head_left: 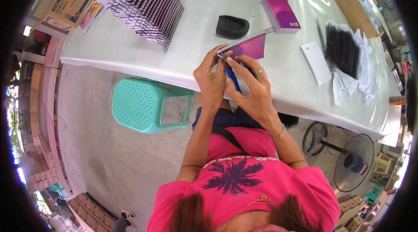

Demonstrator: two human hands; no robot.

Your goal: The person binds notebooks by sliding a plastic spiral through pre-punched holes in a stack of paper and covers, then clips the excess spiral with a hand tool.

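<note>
Notebook (249, 47) sits at the table (130, 53) edge right in front of me, purple cover up, wire spine on its far-left side. Near corner is under my fingers.

Left hand (211, 79) is pinched closed on that near corner, at the end of the wire. Right hand (252, 90) is closed around a blue-handled tool (233, 79), pliers I think, but the jaws are hidden behind my fingers so I can't be sure. The tool tip is at the same corner.

Handling, my read: light, thin, floppy across the covers, stiff only along the spine. Cover looks glossy, so likely slippery under a flat palm. The wire loops bend easily, so don't squeeze across them. Best hold is a pinch on the spine-end corner, thumb on top, fingers below, as I have now.

Orientation: long axis runs along the spine, from the near corner at my hands up and right toward the purple stack (283, 14) beyond the notebook. It lies skewed to the table edge, not square. The black pad (232, 26) is just past the notebook to the left; the black coils (342, 47) and a lined pad (316, 62) are well to its right.
</note>
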